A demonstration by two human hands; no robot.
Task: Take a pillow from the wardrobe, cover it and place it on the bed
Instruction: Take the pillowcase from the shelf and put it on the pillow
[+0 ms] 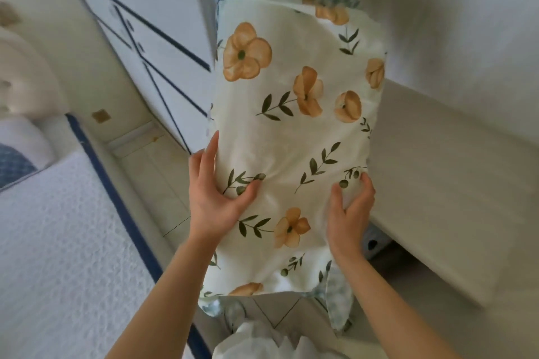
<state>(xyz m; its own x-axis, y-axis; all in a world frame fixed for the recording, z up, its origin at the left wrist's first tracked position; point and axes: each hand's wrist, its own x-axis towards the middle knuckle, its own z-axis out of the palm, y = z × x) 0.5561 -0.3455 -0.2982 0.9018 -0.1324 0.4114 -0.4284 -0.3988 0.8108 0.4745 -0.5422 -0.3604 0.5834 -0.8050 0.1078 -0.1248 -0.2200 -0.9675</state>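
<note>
Two hands: our left hand and right hand clamp the pillow, fingers curled into it.
Pillow: soft, oblong, cream floral cover, held mid-air.
Bed: left, white textured quilt.
Wardrobe: white, blue-lined, behind.

You hold the pillow upright in a cream cover with orange flowers and green sprigs; your left hand grips its left edge, thumb pressed into the fabric; your right hand clasps the right edge; a blue-patterned underside shows at the bottom; bed to the left, white with blue trim; wardrobe behind; tiled floor below.
</note>
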